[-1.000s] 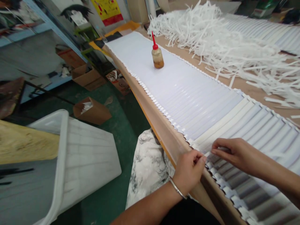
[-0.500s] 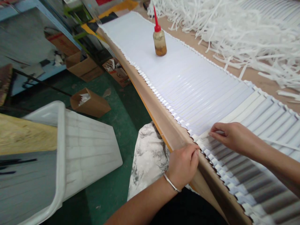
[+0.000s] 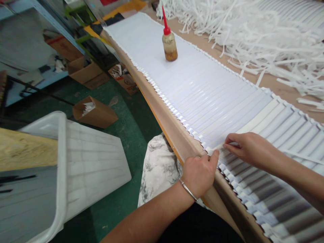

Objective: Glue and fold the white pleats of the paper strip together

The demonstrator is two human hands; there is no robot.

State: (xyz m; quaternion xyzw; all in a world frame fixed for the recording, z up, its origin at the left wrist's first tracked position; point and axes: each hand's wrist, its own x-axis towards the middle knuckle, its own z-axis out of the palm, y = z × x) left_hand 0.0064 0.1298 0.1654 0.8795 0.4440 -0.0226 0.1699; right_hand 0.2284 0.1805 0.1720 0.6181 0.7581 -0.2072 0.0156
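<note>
A thin white strip (image 3: 216,147) runs across a long sheet made of overlapping white strips (image 3: 202,104), beside a cream-coloured strip (image 3: 263,116). My right hand (image 3: 246,146) pinches the white strip near its front end between thumb and fingertips. At the sheet's front edge, my left hand (image 3: 198,173) is closed, with the index fingertip pressed on the strip's end. Its thumb and curled fingers are mostly hidden. Short folded tabs line both long edges of the sheet. Farther along the sheet stands a bottle (image 3: 169,47) with a red nozzle and brownish liquid low inside.
Loose white strips (image 3: 265,37) lie heaped at the table's far side. On the left, a large white plastic bin (image 3: 96,165) stands on the green floor. Small cardboard boxes (image 3: 95,113) sit beyond it. A patterned cloth (image 3: 158,165) hangs by the table edge.
My left index finger has extended from the table edge onto the strip's end. My right hand keeps its pinch almost in place. The whole view has shifted slightly.
</note>
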